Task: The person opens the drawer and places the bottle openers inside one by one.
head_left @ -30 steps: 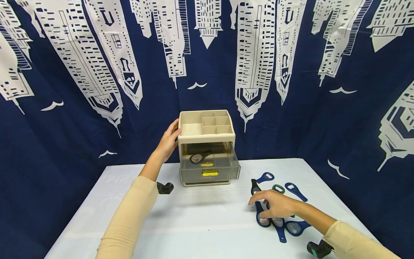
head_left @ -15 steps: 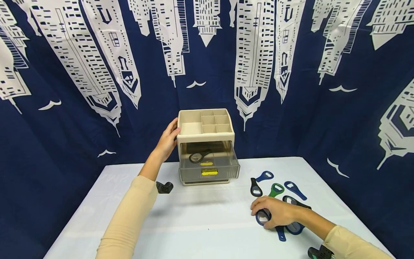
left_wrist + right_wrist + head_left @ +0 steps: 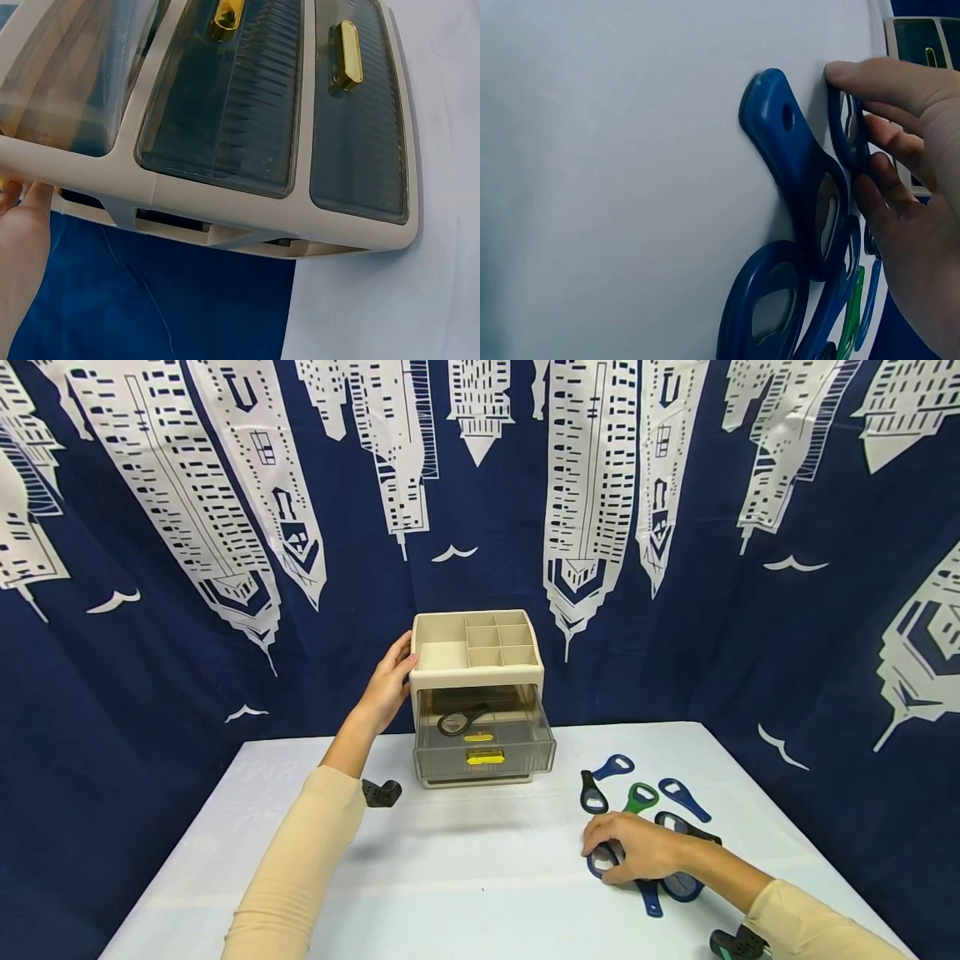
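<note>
We note one black opener [image 3: 474, 715] inside the organizer's [image 3: 477, 678] open drawer [image 3: 446, 765]. Our left hand [image 3: 387, 692] rests, fingers extended, against the organizer; our right hand [image 3: 643, 847] pinches a blue opener [image 3: 838, 135].

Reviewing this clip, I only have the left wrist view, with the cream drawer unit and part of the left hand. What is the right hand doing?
Observer: The right hand grips a blue bottle opener by its rounded head.
Operator: Is there anything inside the drawer unit?
Observer: Yes, the head view shows a black ring-headed tool in the pulled-out top drawer.
Operator: And what sits above the drawers?
Observer: A divided tray, with one large compartment on the left and six small ones on the right.
</note>
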Demonstrator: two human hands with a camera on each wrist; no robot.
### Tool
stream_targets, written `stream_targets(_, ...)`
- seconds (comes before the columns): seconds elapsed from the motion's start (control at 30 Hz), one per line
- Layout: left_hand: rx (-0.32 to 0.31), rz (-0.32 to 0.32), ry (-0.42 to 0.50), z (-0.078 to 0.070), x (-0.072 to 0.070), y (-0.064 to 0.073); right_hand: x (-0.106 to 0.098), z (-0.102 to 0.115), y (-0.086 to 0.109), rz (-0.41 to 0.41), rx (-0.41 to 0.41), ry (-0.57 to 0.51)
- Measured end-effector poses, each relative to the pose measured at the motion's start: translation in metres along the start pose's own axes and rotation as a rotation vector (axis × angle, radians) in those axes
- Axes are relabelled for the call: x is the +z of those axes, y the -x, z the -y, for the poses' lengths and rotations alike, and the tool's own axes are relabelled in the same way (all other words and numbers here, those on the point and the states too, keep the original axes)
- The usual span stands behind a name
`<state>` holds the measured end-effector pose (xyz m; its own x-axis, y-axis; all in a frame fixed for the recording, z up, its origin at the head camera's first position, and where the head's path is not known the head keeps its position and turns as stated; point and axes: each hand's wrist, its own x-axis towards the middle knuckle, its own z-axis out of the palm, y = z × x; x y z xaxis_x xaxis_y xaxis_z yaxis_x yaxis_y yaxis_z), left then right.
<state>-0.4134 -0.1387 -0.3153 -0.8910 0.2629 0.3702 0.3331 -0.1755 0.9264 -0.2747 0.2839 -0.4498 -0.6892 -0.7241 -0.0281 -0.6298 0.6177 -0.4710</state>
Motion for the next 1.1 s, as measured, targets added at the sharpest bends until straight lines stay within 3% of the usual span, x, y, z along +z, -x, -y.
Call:
stream_targets(0.27,0.003,-0.007,0.0,0.0,-0.002,-0.001,-0.008,0.004,-0.005,0.059,-0.019,0.079)
stream_targets(0.73,0.005,0.002,0.0,0.0,-0.001,-0.001,-0.008,0.006,-0.02,-0.029,-0.103,0.171)
stream_targets(1.1,0.006,0.003,-0.008,-0.001,-0.001,-0.001,-0.036,0.022,-0.025,-0.068,-0.129,0.207)
